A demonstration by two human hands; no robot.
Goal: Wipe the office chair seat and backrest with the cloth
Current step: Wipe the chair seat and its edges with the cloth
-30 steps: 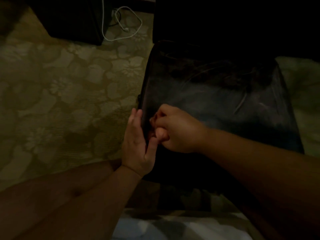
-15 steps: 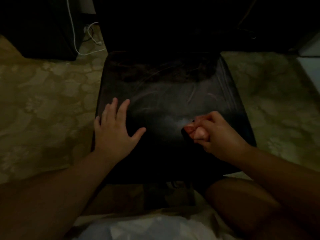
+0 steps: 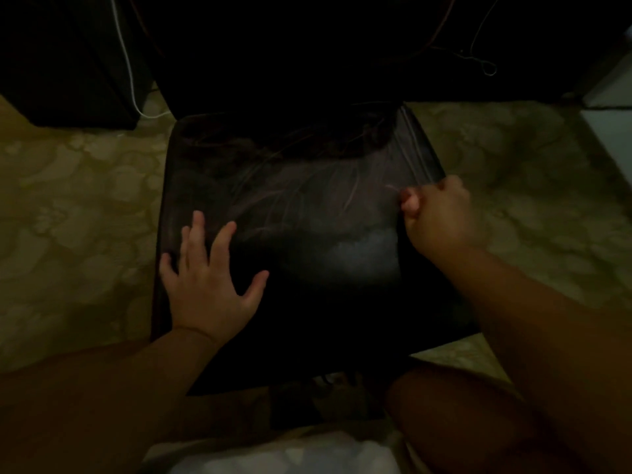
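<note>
down low, the left hand (image 3: pixel 208 285) lies flat on the dark, glossy, square office chair seat (image 3: pixel 307 241), fingers straight and spread wide, thumb (image 3: pixel 256 285) splayed toward the seat's middle. it holds nothing; the palm and fingers press on the seat's left part, the little finger near the left edge.

across from it, the right hand (image 3: pixel 441 213) is curled into a tight fist at the seat's right edge, knuckles toward the floor side and the bent thumb and fingers turned toward the seat's middle. the light is dim, and the cloth cannot be made out: something may be bunched inside the fist, but the picture does not show it, so i cannot tell what, if anything, that hand holds. a pale, hazy patch (image 3: pixel 362 251) shines on the seat surface just beside the right hand, toward the left hand, and faint curved streaks run over the seat farther from both hands.

beyond the hands, the black backrest (image 3: pixel 280 56) rises at the far side of the seat, nearly lost in shadow. a thin white cable (image 3: pixel 131 83) runs down past the left hand's far side, next to a dark box-shaped piece of furniture (image 3: pixel 68 63). beige floor covering with a pale flower pattern (image 3: pixel 78 206) lies on both sides of the seat. nearer than the right hand, a bare knee (image 3: pixel 455 415) shows at the lower edge.
</note>
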